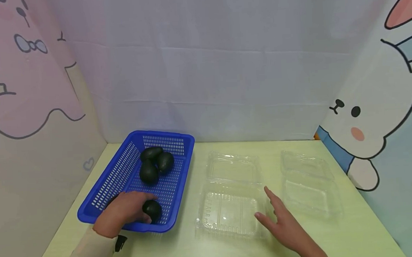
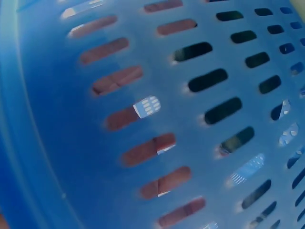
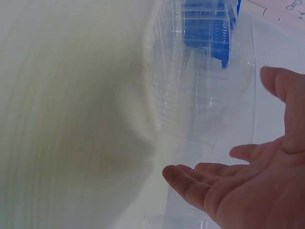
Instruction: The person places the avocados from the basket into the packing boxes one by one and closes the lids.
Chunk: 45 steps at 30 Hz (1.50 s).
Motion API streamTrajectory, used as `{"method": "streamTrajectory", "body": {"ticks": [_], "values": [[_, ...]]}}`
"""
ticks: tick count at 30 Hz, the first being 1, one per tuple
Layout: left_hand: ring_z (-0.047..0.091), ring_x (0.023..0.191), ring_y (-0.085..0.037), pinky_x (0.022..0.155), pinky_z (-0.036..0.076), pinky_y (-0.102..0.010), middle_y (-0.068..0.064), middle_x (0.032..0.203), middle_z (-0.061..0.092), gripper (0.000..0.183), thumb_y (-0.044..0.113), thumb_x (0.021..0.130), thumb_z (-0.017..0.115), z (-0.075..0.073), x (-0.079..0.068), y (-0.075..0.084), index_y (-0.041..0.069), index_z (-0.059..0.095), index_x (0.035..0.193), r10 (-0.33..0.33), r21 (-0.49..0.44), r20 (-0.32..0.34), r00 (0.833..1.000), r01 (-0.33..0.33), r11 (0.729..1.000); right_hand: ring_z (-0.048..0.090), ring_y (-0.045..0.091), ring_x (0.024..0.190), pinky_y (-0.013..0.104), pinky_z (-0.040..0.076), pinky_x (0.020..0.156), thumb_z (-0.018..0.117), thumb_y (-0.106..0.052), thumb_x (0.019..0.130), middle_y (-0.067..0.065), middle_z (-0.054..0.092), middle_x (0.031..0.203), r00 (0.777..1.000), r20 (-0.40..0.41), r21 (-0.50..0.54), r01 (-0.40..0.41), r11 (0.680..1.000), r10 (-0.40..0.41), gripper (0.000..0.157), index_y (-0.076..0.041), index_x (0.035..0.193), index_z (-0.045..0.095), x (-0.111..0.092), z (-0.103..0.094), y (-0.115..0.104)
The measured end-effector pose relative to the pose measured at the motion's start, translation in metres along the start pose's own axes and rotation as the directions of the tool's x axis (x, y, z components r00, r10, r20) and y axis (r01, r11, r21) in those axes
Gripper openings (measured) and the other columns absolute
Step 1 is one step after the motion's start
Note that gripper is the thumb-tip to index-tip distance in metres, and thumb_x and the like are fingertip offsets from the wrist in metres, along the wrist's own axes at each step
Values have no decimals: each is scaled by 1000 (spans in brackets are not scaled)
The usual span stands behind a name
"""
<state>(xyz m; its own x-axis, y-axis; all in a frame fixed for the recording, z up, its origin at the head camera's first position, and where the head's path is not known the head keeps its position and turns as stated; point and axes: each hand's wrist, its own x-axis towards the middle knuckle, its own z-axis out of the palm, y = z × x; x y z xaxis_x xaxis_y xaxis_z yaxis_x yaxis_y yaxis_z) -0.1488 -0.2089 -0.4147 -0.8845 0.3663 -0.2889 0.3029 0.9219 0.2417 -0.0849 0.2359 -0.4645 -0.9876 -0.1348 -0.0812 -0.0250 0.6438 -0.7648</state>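
Note:
In the head view my left hand [image 1: 124, 208] reaches over the near wall of the blue basket [image 1: 176, 202]. Its thumb and fingers bracket a dark green avocado [image 1: 152, 209] in the near part. A dark edge, likely another avocado, shows behind the knuckles. The left wrist view looks through the basket's slotted wall [image 2: 162, 86], with parts of fingers and dark green skin behind the slots. My right hand [image 1: 284, 227] hovers with fingers extended at the right side of an opened clear plastic clamshell container [image 1: 229, 212], holding nothing.
Three more avocados [image 1: 149, 172] lie together toward the back of the basket. A second clear clamshell container [image 1: 310, 189], also opened, lies on the right of the pale table [image 1: 170, 254]. A white curtain [image 1: 217, 85] and printed cartoon panels border the table.

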Motion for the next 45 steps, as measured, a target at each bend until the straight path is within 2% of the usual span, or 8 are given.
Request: {"method": "streamTrajectory", "body": {"ticks": [4,7,15,21,27,31,37,45], "values": [[65,114,-37,99,47,-62,-14,122,71,58,24,76,93,0,-1,0,13,72,129,7,-4,-1,1000,-7,1000,36,52,143,60,41,108,65,-34,104,28,20,165,999,19,100,-32,994,30,87,-11,166,8,6,2,5],[66,111,-35,98,49,-60,-12,119,72,57,24,74,93,0,-1,-1,14,72,126,21,4,-16,1000,-21,1000,43,52,139,58,45,105,63,-26,105,32,26,162,998,20,115,-55,992,53,85,-8,166,7,9,4,8],[66,100,-31,92,50,-60,-8,110,72,51,32,76,92,-1,4,-3,17,71,121,25,37,-77,997,-22,999,52,48,131,54,53,97,56,-11,106,34,37,155,994,16,152,-108,982,107,69,-5,163,17,14,8,11],[65,86,-25,81,56,-52,-8,103,71,57,43,80,88,-12,6,5,13,69,124,4,59,-135,991,4,998,56,45,129,48,56,93,54,-7,106,34,39,154,993,12,208,-117,971,117,67,-5,163,18,15,8,9],[67,86,-30,80,52,-58,-13,107,72,62,48,81,84,-20,3,19,12,67,129,-1,120,-220,976,28,992,59,42,126,41,56,85,54,-5,106,34,41,152,990,20,285,-137,949,137,69,-6,164,16,15,8,8],[68,90,-32,83,51,-60,-14,111,71,61,48,84,82,-24,0,28,13,65,131,3,126,-268,963,31,992,58,43,125,42,55,87,54,-5,105,33,44,150,988,25,302,-153,941,153,69,-7,164,17,15,9,8],[69,89,-31,79,54,-56,-14,112,71,61,48,85,81,-31,-2,47,15,65,133,66,161,-344,937,-11,987,58,42,125,47,55,92,55,-6,105,32,46,149,985,28,319,-170,932,169,70,-9,164,19,15,10,9],[70,93,-31,82,55,-56,-13,115,70,61,47,86,81,-38,-1,68,15,64,135,133,182,-383,914,-67,981,58,43,125,43,57,86,55,-4,103,33,46,148,984,17,367,-171,914,177,69,-9,164,22,14,9,10]]}}
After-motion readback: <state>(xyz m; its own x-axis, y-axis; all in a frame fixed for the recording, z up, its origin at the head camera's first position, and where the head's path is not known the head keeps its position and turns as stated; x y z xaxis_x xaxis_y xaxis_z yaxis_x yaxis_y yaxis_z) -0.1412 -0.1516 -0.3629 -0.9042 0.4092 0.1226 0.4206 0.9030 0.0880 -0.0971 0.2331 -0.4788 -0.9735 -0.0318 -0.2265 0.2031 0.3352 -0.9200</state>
